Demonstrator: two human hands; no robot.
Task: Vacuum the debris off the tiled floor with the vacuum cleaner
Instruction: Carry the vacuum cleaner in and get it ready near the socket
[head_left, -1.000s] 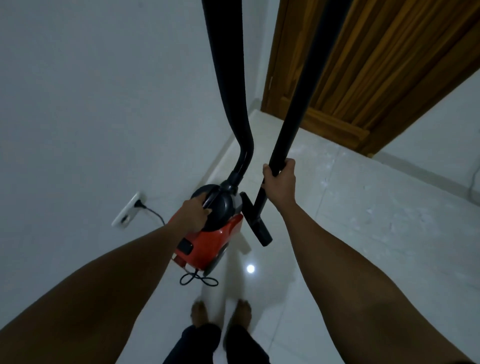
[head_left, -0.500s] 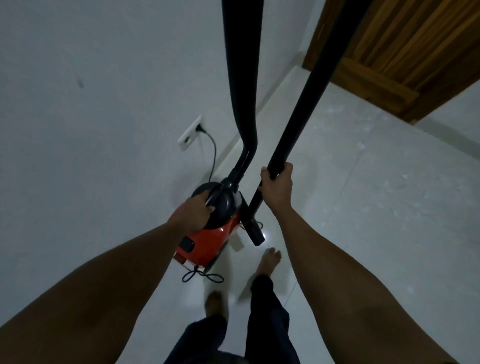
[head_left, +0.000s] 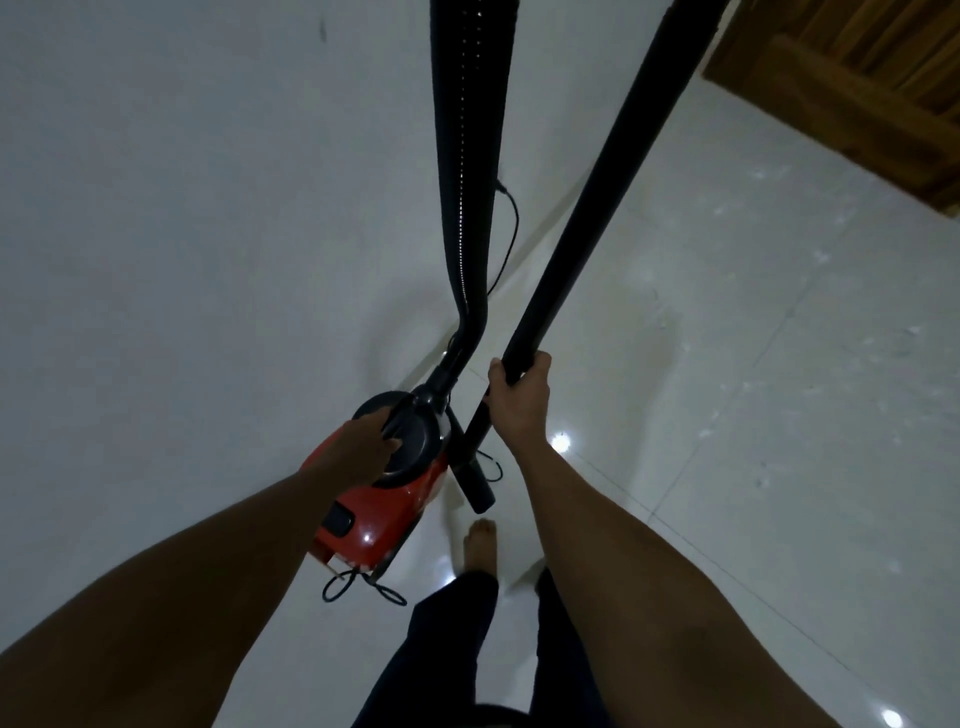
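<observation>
Your left hand curls on the vacuum cleaner's top handle, your right hand grips the wand: set the body down at the tiled floor's wall edge, then skim the debris slowly.

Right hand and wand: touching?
Touching. The head view shows the right hand with its fingers curled round the wand.

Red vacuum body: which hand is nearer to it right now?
Left. The left hand is on the vacuum body, holding its black top. The right hand grips the black tube just to the right, off the body.
</observation>
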